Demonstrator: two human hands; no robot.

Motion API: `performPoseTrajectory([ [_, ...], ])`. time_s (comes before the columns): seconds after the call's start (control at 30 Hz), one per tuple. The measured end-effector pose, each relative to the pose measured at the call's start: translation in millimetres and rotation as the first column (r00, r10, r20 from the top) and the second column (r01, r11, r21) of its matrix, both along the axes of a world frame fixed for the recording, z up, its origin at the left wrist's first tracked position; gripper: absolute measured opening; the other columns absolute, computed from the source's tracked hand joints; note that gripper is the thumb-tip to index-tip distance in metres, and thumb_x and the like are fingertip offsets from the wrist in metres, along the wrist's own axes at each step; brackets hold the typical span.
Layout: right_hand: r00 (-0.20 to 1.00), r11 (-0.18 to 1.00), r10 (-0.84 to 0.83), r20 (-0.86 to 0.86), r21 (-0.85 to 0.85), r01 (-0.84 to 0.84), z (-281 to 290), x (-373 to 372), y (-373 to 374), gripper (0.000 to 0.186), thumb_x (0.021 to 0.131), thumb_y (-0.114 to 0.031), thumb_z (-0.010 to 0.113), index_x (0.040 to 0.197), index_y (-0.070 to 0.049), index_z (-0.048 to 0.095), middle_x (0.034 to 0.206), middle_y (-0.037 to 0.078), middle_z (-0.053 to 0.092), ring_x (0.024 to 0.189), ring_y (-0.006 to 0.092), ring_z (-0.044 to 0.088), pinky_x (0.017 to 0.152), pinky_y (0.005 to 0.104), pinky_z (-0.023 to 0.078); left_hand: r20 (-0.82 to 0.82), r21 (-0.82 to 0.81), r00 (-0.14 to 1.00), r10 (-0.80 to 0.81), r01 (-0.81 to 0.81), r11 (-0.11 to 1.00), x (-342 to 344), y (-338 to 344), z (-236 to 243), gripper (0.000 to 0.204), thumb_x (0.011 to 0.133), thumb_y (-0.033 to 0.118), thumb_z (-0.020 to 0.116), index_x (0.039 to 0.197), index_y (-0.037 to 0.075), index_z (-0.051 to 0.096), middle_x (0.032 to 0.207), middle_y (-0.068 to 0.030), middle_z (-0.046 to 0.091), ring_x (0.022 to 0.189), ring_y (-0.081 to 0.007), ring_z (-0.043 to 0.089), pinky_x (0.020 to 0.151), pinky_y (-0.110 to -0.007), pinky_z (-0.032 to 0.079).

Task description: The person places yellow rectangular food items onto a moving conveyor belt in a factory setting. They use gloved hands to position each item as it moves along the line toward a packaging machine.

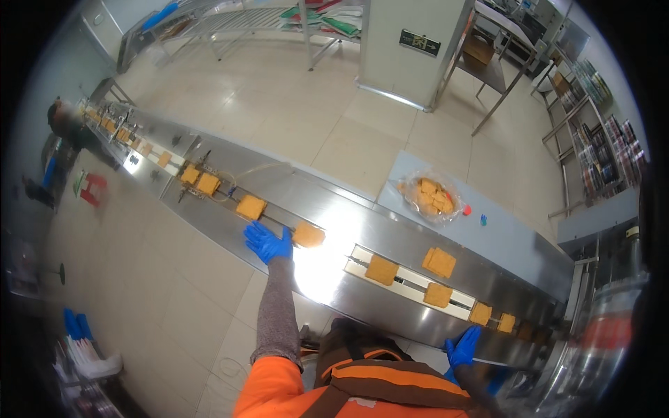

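My left hand (pixel 268 242), in a blue glove, lies open with its fingers stretched at the near edge of the conveyor line. Just beyond its fingertips is a golden-brown square slice (pixel 251 207), like toast or a cracker; another slice (pixel 308 235) is close to its right side. My right hand (pixel 463 347), also blue-gloved, is open at the line's near edge farther right. Closest to it is a square slice (pixel 481 313), with one more slice (pixel 506 322) to the right. Neither hand holds anything that I can see.
A pair of stacked slices (pixel 440 262) sits on the steel beside the belt (pixel 355 261). Behind, a clear bag of broken slices (pixel 433 197) lies on a grey panel (pixel 401 171) near a red cap (pixel 467 209). Machinery (pixel 599 327) stands right; another person (pixel 73 132) is far left.
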State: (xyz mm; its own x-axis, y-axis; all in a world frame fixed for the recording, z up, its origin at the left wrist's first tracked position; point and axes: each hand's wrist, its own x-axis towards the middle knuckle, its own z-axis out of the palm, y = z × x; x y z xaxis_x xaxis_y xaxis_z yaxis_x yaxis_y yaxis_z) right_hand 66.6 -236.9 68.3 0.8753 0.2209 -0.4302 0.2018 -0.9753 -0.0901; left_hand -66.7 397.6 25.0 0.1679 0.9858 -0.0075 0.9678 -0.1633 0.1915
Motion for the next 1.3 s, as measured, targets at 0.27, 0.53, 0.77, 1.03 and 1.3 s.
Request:
performPoseTrajectory([
  [0.27,0.998,0.991,0.047,0.047,0.120,-0.052,-13.6,1.6,-4.2,0.109,0.082,-0.037,0.074,0.151,0.010,0.003,0.158,0.033,0.004,0.147,0.0470,0.006,0.122,0.0471,0.007,0.164,0.135,0.964,-0.210,0.189,0.973,20.1,-85.5,-29.6,0.104,0.086,0.060,0.057,0.151,-0.008,0.015,0.158,-0.0297,0.015,0.149,-0.0410,0.011,0.120,-0.053,0.009],
  [0.53,0.971,0.963,0.083,0.222,0.233,-0.135,-20.3,1.9,-6.9,0.103,0.084,-0.045,0.069,0.150,0.011,0.013,0.154,0.036,0.013,0.144,0.0506,0.014,0.120,0.0511,0.013,0.018,-0.013,0.940,-0.341,0.341,0.940,23.5,-151.9,-10.0,0.096,0.093,0.055,0.050,0.153,-0.007,0.010,0.161,-0.0260,0.006,0.150,-0.0383,0.003,0.121,-0.049,0.002],
  [0.77,0.951,0.926,0.162,0.263,0.291,-0.238,-2.6,16.0,-34.4,0.089,0.088,-0.045,0.065,0.148,0.007,0.026,0.152,0.031,0.027,0.142,0.0466,0.025,0.118,0.0493,0.022,-0.126,-0.205,0.787,-0.604,0.575,0.792,31.9,-228.9,37.3,0.092,0.095,0.055,0.041,0.153,-0.007,0.006,0.160,-0.0289,0.004,0.150,-0.0423,-0.001,0.120,-0.053,0.002],
  [1.03,0.906,0.925,-0.367,0.211,0.187,0.331,-22.8,106.3,-120.7,0.090,0.082,-0.048,0.070,0.145,0.006,0.033,0.145,0.031,0.039,0.132,0.0448,0.041,0.113,0.0497,0.031,-0.122,-0.353,0.639,-0.759,0.687,0.635,49.3,-295.0,38.3,0.116,0.082,0.069,0.052,0.152,-0.009,0.002,0.158,-0.0328,0.001,0.148,-0.0472,-0.006,0.117,-0.059,0.000],
  [1.3,0.859,0.852,-0.454,0.237,0.399,0.340,-31.3,128.5,-145.5,0.097,0.082,-0.048,0.072,0.149,0.004,0.025,0.149,0.030,0.034,0.133,0.0458,0.038,0.112,0.0505,0.029,-0.125,-0.453,0.402,-0.907,0.790,0.413,40.5,-311.6,43.5,0.138,0.064,0.081,0.065,0.152,-0.007,0.005,0.157,-0.0349,0.003,0.147,-0.0509,-0.002,0.116,-0.062,0.005],
])
